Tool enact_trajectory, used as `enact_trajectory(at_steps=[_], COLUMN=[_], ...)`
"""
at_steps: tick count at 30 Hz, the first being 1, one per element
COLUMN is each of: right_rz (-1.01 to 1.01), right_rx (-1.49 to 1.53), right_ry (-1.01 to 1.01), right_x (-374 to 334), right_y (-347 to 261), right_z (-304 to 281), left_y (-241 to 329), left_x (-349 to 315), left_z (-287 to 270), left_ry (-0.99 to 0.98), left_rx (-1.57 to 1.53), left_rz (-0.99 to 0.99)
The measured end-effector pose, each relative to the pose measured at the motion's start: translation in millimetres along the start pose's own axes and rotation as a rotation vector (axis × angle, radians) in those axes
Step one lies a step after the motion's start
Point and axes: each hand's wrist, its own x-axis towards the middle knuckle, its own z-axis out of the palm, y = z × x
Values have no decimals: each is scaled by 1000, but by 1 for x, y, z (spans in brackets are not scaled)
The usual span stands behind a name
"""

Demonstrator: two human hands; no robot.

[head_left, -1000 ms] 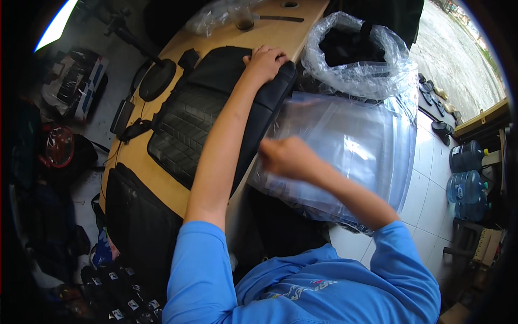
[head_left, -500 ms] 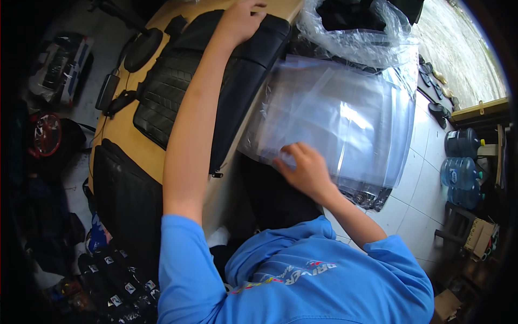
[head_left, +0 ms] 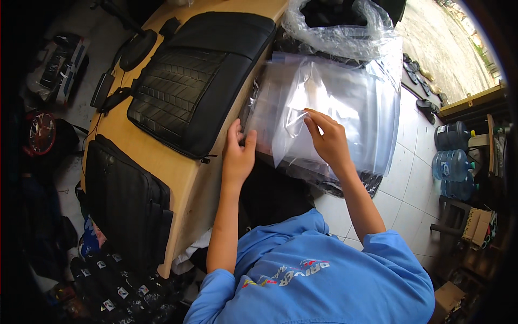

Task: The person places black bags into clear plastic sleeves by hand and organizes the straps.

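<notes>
My right hand is closed in a pinch on a clear plastic bag, whose near corner is raised and folded over. Beneath it lies a stack of flat clear plastic bags. My left hand, thumb and fingers apart, is beside the stack's left edge and holds nothing. On the wooden table to the left lies a black quilted flat bag with its zipper pull at the near corner. Another black bag rests at the table's near left side.
Crumpled clear wrapping around something black sits beyond the stack. A round black stand base is at the table's far left. To the right are tiled floor, sandals, large water bottles and a dark stool.
My left hand has come back from the black quilted bag to the stack's left edge. My right hand has moved up and right, raising a plastic bag's corner.
</notes>
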Motion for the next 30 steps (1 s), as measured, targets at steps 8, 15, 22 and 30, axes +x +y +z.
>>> enact_trajectory(at_steps=[8,15,22,30], right_rz=[-358,-501,-730,-866], right_rx=[-25,-4,232,483], right_ry=[-43,159,-75,-487], right_x=[-17,-54,-73,-49], right_y=[-75,-110,-133,-216], right_z=[-53,-44,-16,38], left_y=[56,82,122,271], left_x=[-1,-47,-78,-28], left_z=[-26,-63,-164,-374], left_ry=[-543,-707,-238,-346], left_rx=[-1220,-1178,-1189,-697], left_rz=[-557,-850,-337,364])
